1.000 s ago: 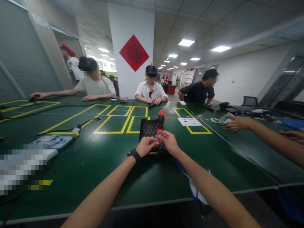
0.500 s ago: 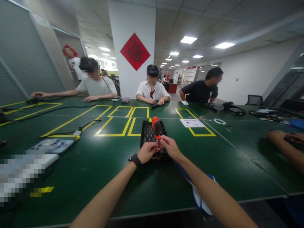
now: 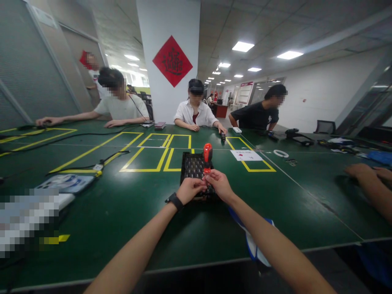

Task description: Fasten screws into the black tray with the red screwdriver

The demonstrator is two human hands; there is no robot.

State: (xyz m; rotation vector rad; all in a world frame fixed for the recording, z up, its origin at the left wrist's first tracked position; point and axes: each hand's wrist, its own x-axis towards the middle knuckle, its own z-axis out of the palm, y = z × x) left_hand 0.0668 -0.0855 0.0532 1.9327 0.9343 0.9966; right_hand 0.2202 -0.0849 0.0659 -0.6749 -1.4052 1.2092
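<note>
A screwdriver [image 3: 208, 156] with a red and black handle stands nearly upright over a black tray [image 3: 185, 161] that has rows of small bits in it. The fingers of my right hand [image 3: 221, 185] are closed on it just below the handle. My left hand [image 3: 190, 191], with a dark band at its wrist, is pinched right beside the lower end of the screwdriver. Whatever those fingertips hold is too small and covered to make out. Both hands hide the near part of the tray and the screwdriver's tip.
Yellow tape outlines [image 3: 142, 170] mark the green table [image 3: 122, 228]. A printed sheet [image 3: 246, 155] and a white ring [image 3: 281, 153] lie to the right. A blue-and-white cloth [image 3: 255, 245] hangs at the near edge. Across the table, a person's hand [image 3: 221, 128] touches a dark tool [image 3: 223, 137].
The screwdriver has shifted slightly right and straightened, its handle no longer leaning toward the left. The person opposite has moved the dark tool to the right. My hands stay close together over the tray.
</note>
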